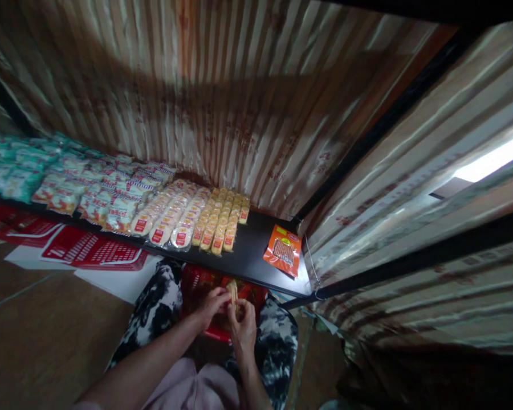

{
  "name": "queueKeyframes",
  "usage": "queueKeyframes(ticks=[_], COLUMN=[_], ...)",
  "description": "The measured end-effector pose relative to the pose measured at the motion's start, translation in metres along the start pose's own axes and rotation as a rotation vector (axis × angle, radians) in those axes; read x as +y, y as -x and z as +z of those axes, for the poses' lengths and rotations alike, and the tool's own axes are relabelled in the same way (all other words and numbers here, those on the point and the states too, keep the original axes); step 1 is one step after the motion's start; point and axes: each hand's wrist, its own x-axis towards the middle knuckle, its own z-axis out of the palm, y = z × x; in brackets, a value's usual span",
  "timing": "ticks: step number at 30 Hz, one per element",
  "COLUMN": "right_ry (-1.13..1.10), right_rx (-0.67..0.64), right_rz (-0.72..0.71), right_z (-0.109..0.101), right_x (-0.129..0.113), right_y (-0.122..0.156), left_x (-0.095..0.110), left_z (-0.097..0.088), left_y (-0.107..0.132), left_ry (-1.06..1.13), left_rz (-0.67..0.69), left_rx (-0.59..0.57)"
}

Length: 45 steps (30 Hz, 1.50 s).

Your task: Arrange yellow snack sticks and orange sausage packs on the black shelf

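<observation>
Low between the knees, both hands are closed on a small yellowish wrapped snack bar (232, 289). My left hand (214, 304) pinches it from the left side, and my right hand (244, 326) grips its lower right. Beneath them is a red basket (218, 333) with orange-red packets inside, partly hidden by the hands. Just beyond, on the black shelf (250, 250), stand rows of similar yellow wrapped snacks (218, 225). Left of those lie rows of round white crackers in clear wrap (166, 222).
An orange packet (283, 250) lies at the shelf's right end. Farther left are white-and-red snack bags (106, 196) and teal bags (21, 171). Red shopping baskets (94, 249) sit under the shelf. A dark metal post (380, 134) and pleated sheeting (222, 102) enclose the shelf.
</observation>
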Motion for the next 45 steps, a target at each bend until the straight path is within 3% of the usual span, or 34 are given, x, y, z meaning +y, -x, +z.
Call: queueKeyframes(ticks=[8, 12, 20, 25, 32, 35, 40, 45], right_ry=[-0.047, -0.042, -0.015, -0.008, -0.057, -0.042, 0.052, 0.094], right_rx=[-0.044, 0.000, 0.045, -0.005, 0.014, -0.013, -0.156, -0.152], right_rz=[-0.104, -0.126, -0.110, -0.123, -0.052, -0.015, -0.097, -0.091], right_z=[0.001, 0.001, -0.001, -0.007, -0.011, -0.015, -0.026, -0.024], right_x=[-0.002, 0.003, -0.006, -0.007, -0.027, -0.030, -0.027, -0.030], right_y=[0.002, 0.000, -0.011, -0.021, -0.031, -0.042, -0.067, -0.084], left_x=[0.002, 0.005, 0.017, 0.033, 0.049, 0.055, 0.057, 0.058], left_z=[0.002, 0.003, 0.008, 0.014, 0.025, 0.029, 0.034, 0.037], left_y=[0.002, 0.004, 0.004, 0.005, 0.002, -0.006, -0.029, -0.044], left_ry=[0.028, 0.114, 0.266, 0.270, 0.078, -0.054, -0.217, -0.309], left_rz=[-0.007, -0.055, -0.020, -0.024, 0.055, 0.151, 0.301, 0.378], left_rx=[0.020, 0.011, -0.161, -0.183, -0.108, -0.056, 0.063, 0.103])
